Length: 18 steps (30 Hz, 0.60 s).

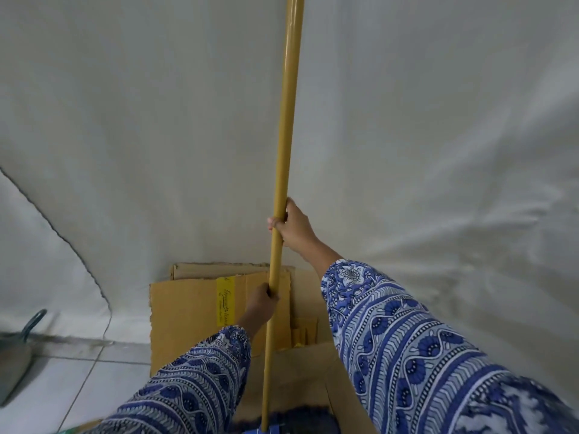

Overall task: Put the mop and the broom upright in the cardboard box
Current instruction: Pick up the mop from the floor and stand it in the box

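A long yellow handle [285,120] stands nearly upright in the middle of the view. Its lower end meets a dark blue head [297,421] at the bottom edge, above the cardboard box [188,308]; I cannot tell whether this is the mop or the broom. My right hand [293,225] grips the handle higher up. My left hand [262,300] grips it lower down, in front of the box's raised back flap. The box stands open against the white sheet, and my sleeves hide much of its inside. No second tool is visible.
A white cloth sheet [438,151] hangs behind the box as a backdrop. A grey dustpan with a dark green handle [18,349] lies on the white tiled floor [78,380] at the left.
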Each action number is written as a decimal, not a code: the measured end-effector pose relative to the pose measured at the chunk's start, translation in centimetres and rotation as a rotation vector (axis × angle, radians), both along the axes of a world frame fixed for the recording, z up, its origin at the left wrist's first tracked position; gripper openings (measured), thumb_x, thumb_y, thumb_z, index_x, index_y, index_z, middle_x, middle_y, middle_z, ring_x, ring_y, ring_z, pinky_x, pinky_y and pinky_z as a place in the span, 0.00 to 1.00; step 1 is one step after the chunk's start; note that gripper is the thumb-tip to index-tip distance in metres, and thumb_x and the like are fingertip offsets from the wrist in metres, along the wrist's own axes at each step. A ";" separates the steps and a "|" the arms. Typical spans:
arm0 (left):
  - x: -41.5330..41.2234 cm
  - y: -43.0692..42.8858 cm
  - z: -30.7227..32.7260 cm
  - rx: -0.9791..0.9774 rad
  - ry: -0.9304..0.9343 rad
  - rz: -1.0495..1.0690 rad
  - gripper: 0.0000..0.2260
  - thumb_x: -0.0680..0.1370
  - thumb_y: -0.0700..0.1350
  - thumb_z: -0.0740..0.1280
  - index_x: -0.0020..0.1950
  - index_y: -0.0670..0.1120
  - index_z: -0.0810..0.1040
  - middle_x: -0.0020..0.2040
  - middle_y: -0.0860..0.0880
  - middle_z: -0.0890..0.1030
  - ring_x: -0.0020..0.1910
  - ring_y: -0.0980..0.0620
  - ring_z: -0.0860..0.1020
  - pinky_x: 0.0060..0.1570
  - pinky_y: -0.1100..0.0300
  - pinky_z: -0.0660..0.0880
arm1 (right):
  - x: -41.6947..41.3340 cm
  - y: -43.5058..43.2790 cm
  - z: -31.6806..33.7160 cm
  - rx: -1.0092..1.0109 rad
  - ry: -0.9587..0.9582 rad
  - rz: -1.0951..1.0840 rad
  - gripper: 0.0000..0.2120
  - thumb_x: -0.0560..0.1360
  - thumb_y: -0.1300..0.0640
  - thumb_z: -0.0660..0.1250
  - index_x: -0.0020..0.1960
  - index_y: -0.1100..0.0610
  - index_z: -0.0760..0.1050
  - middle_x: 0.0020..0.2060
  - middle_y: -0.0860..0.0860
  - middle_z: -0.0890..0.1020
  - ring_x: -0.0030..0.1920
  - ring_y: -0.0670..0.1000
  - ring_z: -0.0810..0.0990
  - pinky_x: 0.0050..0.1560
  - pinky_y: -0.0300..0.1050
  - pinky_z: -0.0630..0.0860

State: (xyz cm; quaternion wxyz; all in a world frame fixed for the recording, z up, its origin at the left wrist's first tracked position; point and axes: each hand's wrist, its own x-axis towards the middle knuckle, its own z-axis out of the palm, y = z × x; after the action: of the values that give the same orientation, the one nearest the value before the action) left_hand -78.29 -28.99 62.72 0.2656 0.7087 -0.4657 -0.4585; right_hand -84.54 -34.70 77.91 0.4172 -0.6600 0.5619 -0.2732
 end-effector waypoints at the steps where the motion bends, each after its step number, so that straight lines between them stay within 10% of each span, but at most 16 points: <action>1: 0.2 -0.3 0.2 0.008 0.003 -0.004 0.11 0.78 0.41 0.60 0.58 0.36 0.72 0.45 0.44 0.75 0.42 0.47 0.73 0.41 0.55 0.70 | 0.2 -0.2 -0.1 -0.003 0.019 -0.004 0.13 0.76 0.59 0.62 0.60 0.60 0.67 0.54 0.60 0.80 0.53 0.57 0.79 0.55 0.56 0.78; 13: 0.1 -1.0 0.9 0.077 0.021 -0.010 0.14 0.79 0.41 0.59 0.62 0.36 0.70 0.37 0.50 0.72 0.34 0.54 0.70 0.28 0.63 0.65 | -0.8 -1.0 -1.1 0.001 0.038 -0.035 0.15 0.75 0.59 0.63 0.61 0.63 0.69 0.51 0.57 0.77 0.49 0.53 0.75 0.57 0.56 0.77; 18: 0.0 -0.6 2.1 0.050 -0.027 -0.012 0.16 0.79 0.43 0.59 0.64 0.37 0.69 0.58 0.38 0.76 0.48 0.47 0.72 0.51 0.52 0.73 | -1.5 -0.7 -0.8 -0.005 -0.001 -0.031 0.16 0.75 0.60 0.64 0.62 0.62 0.70 0.57 0.60 0.79 0.50 0.54 0.76 0.57 0.55 0.76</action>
State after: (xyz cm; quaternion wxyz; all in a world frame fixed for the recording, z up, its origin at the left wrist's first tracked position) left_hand -78.28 -29.54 64.85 0.2388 0.7185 -0.4619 -0.4620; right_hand -86.08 -35.38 77.11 0.4116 -0.6521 0.5710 -0.2816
